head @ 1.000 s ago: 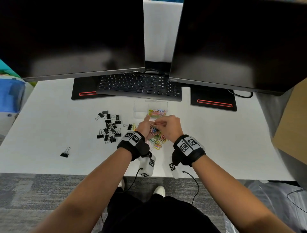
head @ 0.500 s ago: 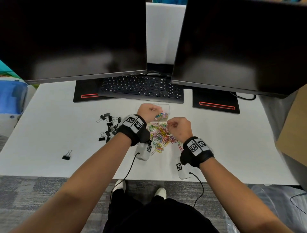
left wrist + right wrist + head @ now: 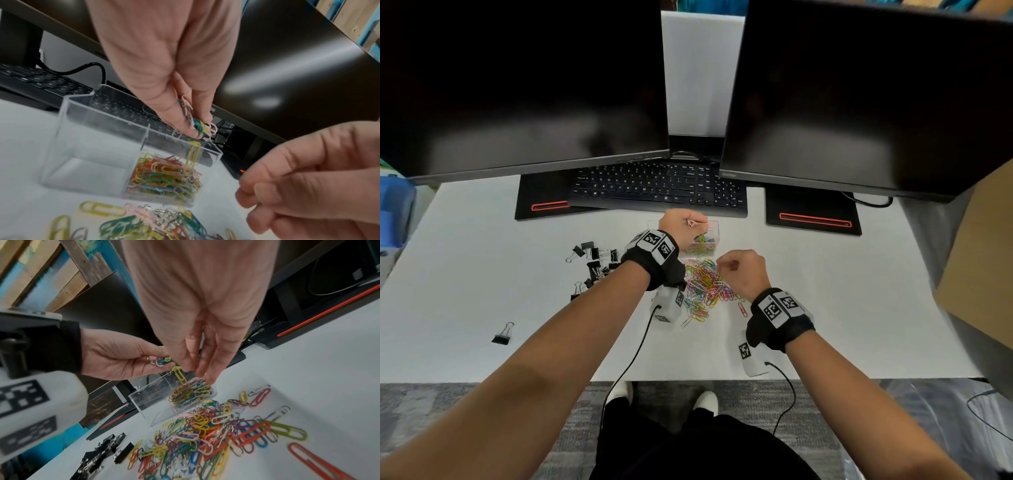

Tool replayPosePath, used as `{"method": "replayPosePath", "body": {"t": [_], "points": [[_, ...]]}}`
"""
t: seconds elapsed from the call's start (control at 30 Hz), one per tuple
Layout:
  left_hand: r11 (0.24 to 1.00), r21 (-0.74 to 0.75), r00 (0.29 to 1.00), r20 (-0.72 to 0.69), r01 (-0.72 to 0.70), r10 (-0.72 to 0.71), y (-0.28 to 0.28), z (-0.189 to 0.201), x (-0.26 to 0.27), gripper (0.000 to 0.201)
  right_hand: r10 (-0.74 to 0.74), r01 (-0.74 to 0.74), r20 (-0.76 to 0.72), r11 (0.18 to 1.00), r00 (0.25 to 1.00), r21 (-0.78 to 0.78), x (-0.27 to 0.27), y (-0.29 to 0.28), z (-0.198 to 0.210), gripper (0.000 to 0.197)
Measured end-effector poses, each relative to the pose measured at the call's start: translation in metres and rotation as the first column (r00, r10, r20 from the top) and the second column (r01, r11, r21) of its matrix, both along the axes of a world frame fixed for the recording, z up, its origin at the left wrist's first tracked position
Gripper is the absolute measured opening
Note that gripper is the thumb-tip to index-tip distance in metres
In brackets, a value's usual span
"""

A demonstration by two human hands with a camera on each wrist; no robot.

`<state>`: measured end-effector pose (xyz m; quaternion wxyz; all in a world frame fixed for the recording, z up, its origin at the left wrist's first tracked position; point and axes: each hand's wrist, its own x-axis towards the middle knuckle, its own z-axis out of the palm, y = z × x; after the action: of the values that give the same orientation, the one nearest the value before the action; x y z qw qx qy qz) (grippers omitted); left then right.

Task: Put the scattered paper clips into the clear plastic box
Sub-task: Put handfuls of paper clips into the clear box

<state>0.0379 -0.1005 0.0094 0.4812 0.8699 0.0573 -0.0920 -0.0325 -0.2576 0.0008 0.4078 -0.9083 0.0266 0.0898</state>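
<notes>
A clear plastic box [image 3: 714,236] [image 3: 92,146] [image 3: 148,400] stands in front of the keyboard. Its right compartment holds coloured paper clips [image 3: 164,175] [image 3: 189,394], and the left compartment looks bare. My left hand [image 3: 693,222] [image 3: 197,128] [image 3: 162,361] hovers over the box and pinches a small bunch of clips. A yellow clip [image 3: 193,155] [image 3: 179,374] dangles below its fingertips, above the right compartment. A loose pile of paper clips [image 3: 705,287] [image 3: 205,434] [image 3: 144,227] lies just in front of the box. My right hand [image 3: 722,267] [image 3: 195,373] [image 3: 252,203] hangs above the pile with loose fingers that hold nothing.
Several black binder clips [image 3: 595,260] lie left of the pile, and one binder clip [image 3: 503,334] sits alone near the front left. Behind the box are a keyboard [image 3: 657,185] and two monitors on stands. A cardboard box [image 3: 989,257] is at the right.
My left hand has gone from the pile forward to above the box, carrying clips. My right hand has drawn back to the right, over the pile.
</notes>
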Motion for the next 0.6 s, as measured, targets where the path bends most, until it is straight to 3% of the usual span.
{"method": "replayPosePath", "body": {"t": [0.33, 0.53, 0.6], "points": [[0.990, 0.063, 0.991, 0.032, 0.126, -0.128, 0.004, 0.019, 0.012, 0.021, -0.044, 0.042, 0.093, 0.999, 0.995, 0.023, 0.015, 0.004, 0.015, 0.020], [0.991, -0.063, 0.992, 0.059, 0.116, -0.113, 0.007, 0.032, 0.015, 0.025, 0.003, -0.007, 0.089, 0.999, 0.996, 0.050, 0.044, 0.019, 0.026, 0.058], [0.990, -0.103, 0.994, 0.053, 0.096, -0.091, 0.007, 0.032, 0.015, 0.025, 0.043, -0.045, 0.079, 0.999, 0.996, 0.020, 0.049, 0.024, 0.028, 0.060]]}}
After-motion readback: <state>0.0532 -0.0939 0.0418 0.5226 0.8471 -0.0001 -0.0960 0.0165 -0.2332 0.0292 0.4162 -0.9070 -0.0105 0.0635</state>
